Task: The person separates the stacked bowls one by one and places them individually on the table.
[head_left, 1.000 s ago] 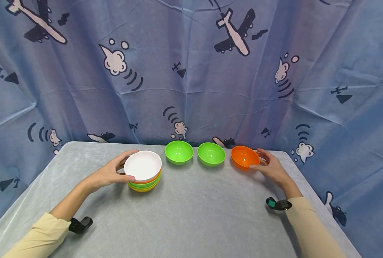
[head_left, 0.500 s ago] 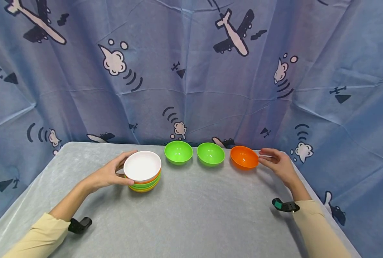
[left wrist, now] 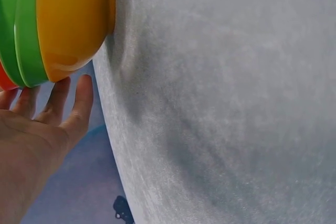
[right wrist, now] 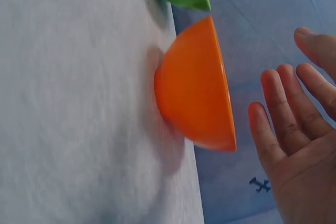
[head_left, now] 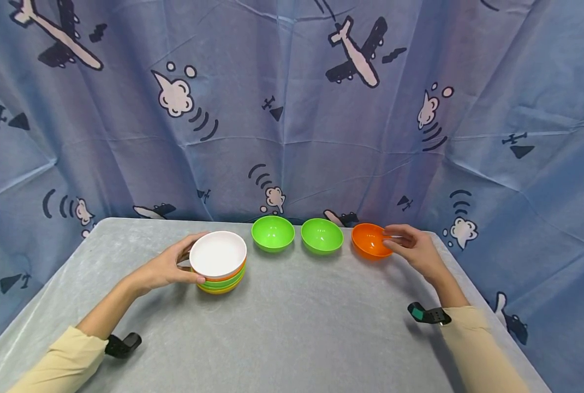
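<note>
On the table's left side stands a stack of nested bowls (head_left: 221,284): a white bowl (head_left: 218,254) on top, orange and green below it, and a yellow bowl (left wrist: 71,24) at the bottom. My left hand (head_left: 166,267) holds the stack from its left, thumb at the front and fingers round the back. An orange bowl (head_left: 367,243) sits upright at the back right. Just above its right rim hovers my right hand (head_left: 417,252), fingers loosely bent and nothing in them. The right wrist view shows those fingers apart from the orange bowl.
Two green bowls, one left (head_left: 272,234) and one right (head_left: 321,236), stand upright in a row with the orange bowl near the back edge of the grey-covered table (head_left: 292,327). Behind the table hangs a blue curtain (head_left: 292,109) printed with airplanes.
My right hand has let go of the orange bowl's right rim, drawn back to the right, then come left again over the rim. The left hand and the stack stay put.
</note>
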Demonstrator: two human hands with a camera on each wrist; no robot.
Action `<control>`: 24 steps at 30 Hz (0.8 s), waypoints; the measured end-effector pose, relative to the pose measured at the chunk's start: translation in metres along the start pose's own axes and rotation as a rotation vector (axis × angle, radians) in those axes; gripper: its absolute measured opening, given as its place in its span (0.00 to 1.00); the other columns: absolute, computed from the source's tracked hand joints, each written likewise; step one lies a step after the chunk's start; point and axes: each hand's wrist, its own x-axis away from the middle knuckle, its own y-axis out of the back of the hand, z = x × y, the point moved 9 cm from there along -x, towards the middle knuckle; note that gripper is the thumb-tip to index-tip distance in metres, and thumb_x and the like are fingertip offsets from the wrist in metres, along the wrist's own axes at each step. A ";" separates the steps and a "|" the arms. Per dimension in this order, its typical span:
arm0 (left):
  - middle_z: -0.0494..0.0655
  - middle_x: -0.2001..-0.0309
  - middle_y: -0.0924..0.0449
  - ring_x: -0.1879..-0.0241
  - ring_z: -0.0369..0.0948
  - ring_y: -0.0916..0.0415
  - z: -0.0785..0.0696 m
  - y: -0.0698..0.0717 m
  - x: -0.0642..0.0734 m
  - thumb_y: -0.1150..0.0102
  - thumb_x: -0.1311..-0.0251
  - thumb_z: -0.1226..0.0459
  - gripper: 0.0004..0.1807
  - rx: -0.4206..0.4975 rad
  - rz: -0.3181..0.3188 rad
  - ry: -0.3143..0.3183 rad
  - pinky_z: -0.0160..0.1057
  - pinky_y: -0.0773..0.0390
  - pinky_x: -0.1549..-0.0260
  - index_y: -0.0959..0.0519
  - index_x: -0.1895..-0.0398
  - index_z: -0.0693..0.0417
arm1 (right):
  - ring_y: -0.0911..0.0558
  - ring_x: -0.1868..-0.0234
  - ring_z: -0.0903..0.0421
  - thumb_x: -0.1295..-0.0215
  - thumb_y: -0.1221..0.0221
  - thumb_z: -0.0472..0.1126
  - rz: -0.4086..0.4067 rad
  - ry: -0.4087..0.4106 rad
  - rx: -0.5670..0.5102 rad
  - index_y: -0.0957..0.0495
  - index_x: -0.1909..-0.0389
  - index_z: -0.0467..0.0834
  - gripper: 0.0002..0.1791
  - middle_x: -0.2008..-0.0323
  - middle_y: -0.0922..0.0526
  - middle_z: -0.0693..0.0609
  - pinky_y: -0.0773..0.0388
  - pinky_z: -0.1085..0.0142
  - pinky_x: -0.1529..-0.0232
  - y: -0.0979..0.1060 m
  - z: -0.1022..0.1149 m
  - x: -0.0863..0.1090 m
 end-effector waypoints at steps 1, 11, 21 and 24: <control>0.59 0.26 0.43 0.27 0.60 0.47 0.000 0.000 0.000 0.24 0.44 0.65 0.52 0.000 0.000 0.000 0.63 0.35 0.37 0.46 0.20 0.54 | 0.16 0.53 0.62 0.30 0.34 0.38 0.007 0.005 -0.007 0.26 0.38 0.29 0.25 0.42 0.23 0.30 0.20 0.71 0.53 -0.003 0.002 0.000; 0.58 0.27 0.41 0.28 0.60 0.45 0.000 0.001 0.000 0.24 0.44 0.65 0.51 -0.001 -0.002 -0.006 0.61 0.33 0.39 0.45 0.21 0.54 | 0.15 0.51 0.57 0.30 0.36 0.34 0.084 0.021 -0.106 0.27 0.38 0.28 0.23 0.43 0.23 0.30 0.20 0.69 0.51 -0.027 0.015 -0.005; 0.57 0.26 0.42 0.27 0.60 0.47 0.001 0.000 0.001 0.25 0.43 0.65 0.51 -0.004 -0.003 -0.005 0.62 0.34 0.38 0.45 0.20 0.53 | 0.16 0.49 0.53 0.31 0.36 0.33 0.113 0.031 -0.106 0.24 0.41 0.30 0.20 0.43 0.22 0.33 0.22 0.69 0.48 -0.049 0.019 -0.010; 0.57 0.26 0.42 0.27 0.60 0.47 0.001 0.000 0.001 0.25 0.43 0.65 0.51 -0.004 -0.002 -0.005 0.62 0.35 0.38 0.45 0.20 0.52 | 0.16 0.48 0.52 0.31 0.36 0.32 0.115 0.052 -0.119 0.24 0.41 0.30 0.20 0.43 0.22 0.34 0.22 0.69 0.48 -0.056 0.022 -0.012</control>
